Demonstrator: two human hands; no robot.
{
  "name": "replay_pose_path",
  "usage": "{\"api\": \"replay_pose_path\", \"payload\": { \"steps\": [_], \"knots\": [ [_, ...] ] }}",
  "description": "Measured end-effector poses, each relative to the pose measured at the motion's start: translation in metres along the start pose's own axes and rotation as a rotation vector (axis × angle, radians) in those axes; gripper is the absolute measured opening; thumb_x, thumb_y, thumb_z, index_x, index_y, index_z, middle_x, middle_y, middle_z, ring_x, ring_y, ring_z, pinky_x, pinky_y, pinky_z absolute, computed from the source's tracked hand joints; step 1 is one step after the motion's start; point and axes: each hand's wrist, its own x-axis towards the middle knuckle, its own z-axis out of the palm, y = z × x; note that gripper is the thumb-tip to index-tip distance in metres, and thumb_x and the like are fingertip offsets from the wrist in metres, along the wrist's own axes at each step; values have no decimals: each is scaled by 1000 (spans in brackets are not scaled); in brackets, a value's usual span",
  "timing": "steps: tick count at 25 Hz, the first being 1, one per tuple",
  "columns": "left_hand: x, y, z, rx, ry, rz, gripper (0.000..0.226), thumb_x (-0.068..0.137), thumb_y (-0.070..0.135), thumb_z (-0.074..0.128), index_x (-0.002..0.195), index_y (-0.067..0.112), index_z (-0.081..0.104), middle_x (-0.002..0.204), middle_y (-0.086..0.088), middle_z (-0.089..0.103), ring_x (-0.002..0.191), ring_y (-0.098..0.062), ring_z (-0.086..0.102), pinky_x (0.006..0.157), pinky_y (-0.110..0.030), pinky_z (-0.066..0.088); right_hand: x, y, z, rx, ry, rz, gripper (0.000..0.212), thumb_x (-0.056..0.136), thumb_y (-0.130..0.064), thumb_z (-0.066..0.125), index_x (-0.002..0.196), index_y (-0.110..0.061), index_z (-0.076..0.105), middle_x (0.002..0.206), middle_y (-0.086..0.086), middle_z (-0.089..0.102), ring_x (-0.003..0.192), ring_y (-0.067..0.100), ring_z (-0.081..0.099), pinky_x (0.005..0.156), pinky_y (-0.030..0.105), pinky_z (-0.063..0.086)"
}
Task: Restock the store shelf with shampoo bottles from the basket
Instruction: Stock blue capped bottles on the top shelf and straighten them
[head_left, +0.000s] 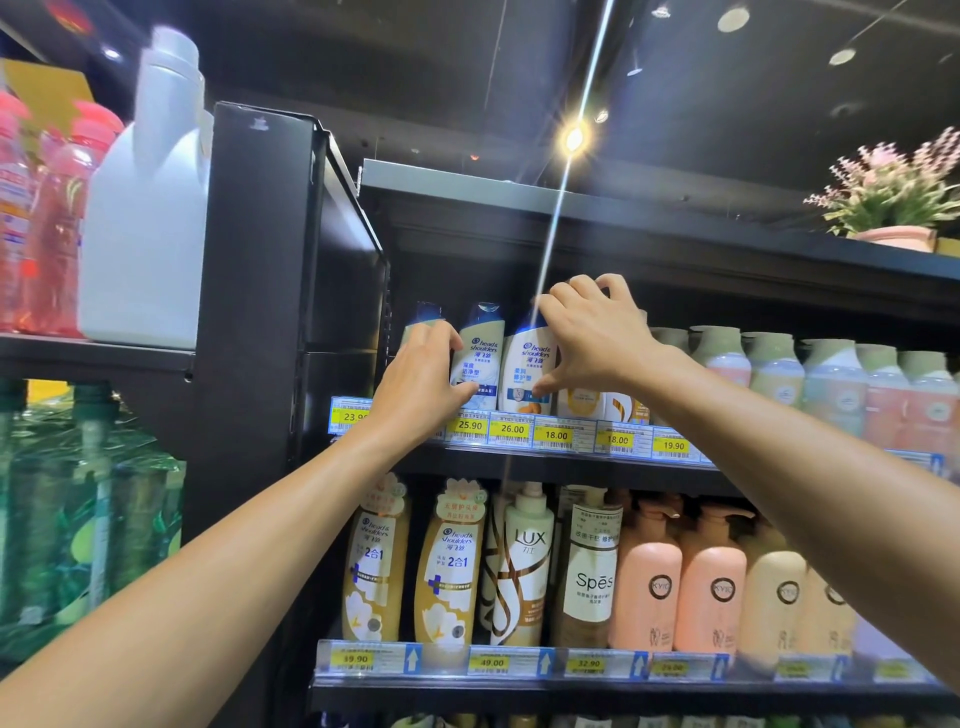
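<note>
Reaching up to the upper shelf, I have both hands among the small Head & Shoulders bottles at its left end. My left hand grips the leftmost shampoo bottle, fingers curled round its front so that only its blue cap and shoulder show above my knuckles. My thumb lies against the foot of the second shampoo bottle, which is upright just beside it. My right hand pinches the third shampoo bottle, the white one, with fingertips hooked over its cap and thumb low on its label. The second and third stand on the shelf above the yellow price tags; the leftmost's foot is hidden behind my hand. A row of pastel bottles runs off to the right. The lower shelf carries bigger bottles, among them a LUX bottle and peach pump bottles. A white jug sits on the rack at left, and a potted plant on top.
</note>
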Motion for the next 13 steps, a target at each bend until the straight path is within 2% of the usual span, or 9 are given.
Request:
{"api": "replay_pose_path", "payload": {
  "steps": [13],
  "knots": [
    [-1, 1, 0, 11, -5, 8, 45, 85, 32, 84, 111, 25, 48, 118, 5, 49, 101, -18, 59, 85, -39, 59, 4, -4, 3, 0, -16, 17, 96, 65, -83, 70, 134, -20, 49, 133, 0, 56, 126, 24, 47, 110, 48, 30]
  ]
}}
